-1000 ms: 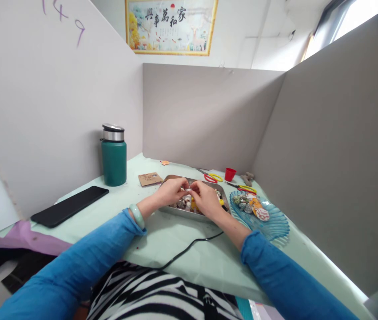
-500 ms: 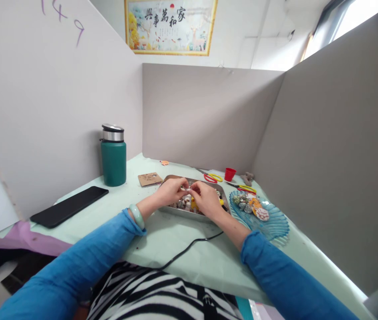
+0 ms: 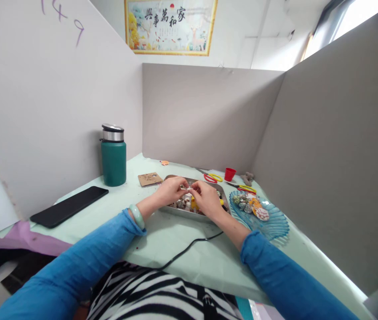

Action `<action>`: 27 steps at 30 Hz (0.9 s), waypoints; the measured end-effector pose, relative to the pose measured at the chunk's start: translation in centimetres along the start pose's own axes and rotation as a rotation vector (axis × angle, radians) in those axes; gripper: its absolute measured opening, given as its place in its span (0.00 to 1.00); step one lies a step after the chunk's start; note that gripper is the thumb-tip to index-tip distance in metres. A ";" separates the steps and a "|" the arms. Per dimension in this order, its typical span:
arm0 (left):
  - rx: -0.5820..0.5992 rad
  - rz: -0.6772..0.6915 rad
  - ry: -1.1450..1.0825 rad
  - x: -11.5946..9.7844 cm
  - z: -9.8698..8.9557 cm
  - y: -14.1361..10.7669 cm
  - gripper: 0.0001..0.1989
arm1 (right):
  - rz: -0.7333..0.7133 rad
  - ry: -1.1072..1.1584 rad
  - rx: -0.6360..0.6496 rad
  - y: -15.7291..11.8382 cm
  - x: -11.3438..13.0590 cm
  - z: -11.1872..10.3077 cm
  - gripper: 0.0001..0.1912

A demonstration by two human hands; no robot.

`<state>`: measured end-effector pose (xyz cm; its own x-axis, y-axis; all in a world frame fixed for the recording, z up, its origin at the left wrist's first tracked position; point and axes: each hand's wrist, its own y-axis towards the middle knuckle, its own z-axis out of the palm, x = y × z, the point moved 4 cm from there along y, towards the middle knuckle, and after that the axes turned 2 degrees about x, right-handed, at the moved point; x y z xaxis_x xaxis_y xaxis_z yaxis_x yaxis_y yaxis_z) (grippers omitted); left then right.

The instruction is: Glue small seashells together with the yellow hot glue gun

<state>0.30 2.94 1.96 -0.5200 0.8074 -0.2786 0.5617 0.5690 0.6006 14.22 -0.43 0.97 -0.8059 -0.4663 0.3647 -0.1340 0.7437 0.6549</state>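
Above a metal tray (image 3: 189, 215) of small mixed pieces, my left hand (image 3: 173, 190) and my right hand (image 3: 205, 198) meet fingertip to fingertip. Both are closed in a pinch on a small whitish piece (image 3: 189, 189), too small to make out. White, brown and yellow pieces show in the tray below my fingers. Right of the tray, a blue ribbed glass plate (image 3: 277, 224) holds several round patterned pieces, orange, green and red-white.
A green bottle (image 3: 113, 162) and a black phone (image 3: 70, 206) lie left. Brown card (image 3: 150, 179), two pairs of scissors (image 3: 212, 178), a red cup (image 3: 230, 174) stand behind or beside the tray. A black cable (image 3: 192, 243) crosses the front. Grey partitions (image 3: 208, 115) enclose the table.
My fingertips have shifted very slightly over the tray, still together at the small whitish piece. Nothing else has visibly moved.
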 end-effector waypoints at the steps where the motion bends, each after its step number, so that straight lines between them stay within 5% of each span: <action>1: -0.002 0.005 0.000 0.0 0.0 0.0 0.09 | 0.001 0.000 -0.004 0.0 0.0 0.0 0.05; 13: 0.051 -0.123 -0.168 -0.2 -0.3 0.0 0.12 | -0.076 0.073 -0.039 -0.1 0.4 -0.3 0.07; 27: 0.062 -0.064 -0.060 -0.3 -0.3 0.1 0.10 | -0.094 0.083 0.009 0.1 0.4 0.0 0.05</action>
<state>0.28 2.67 2.35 -0.5175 0.7763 -0.3601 0.5685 0.6264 0.5334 13.94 -0.57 1.18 -0.7390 -0.5723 0.3555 -0.2124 0.6986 0.6833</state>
